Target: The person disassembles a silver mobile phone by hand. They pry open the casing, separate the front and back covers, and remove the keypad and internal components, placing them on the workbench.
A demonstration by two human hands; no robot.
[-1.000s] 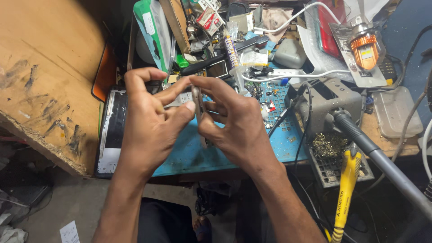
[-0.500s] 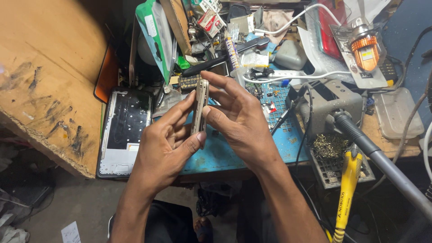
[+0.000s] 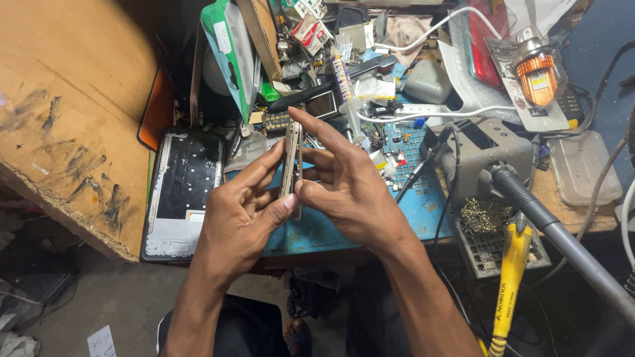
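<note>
At far left we note a scuffed, paint-marked wooden board [image 3: 66, 119], rough along its edge. Beside it lies a flat phone frame [image 3: 182, 192], dark inside with a pale metallic rim, on the worktop [image 3: 423, 211], which carries a blue mat. Our left hand [image 3: 241, 218] and right hand [image 3: 347, 192] meet above the mat, both pinching a thin phone part [image 3: 291, 165] held upright on edge: slim, silvery, elongated, with rounded ends, gripped between thumbs and fingertips. Further right we list a grey metal soldering stand [image 3: 493, 155], a tray of brassy wire wool [image 3: 486, 218], and a glossy yellow plastic tool handle [image 3: 509, 277] hanging below the worktop's edge.
</note>
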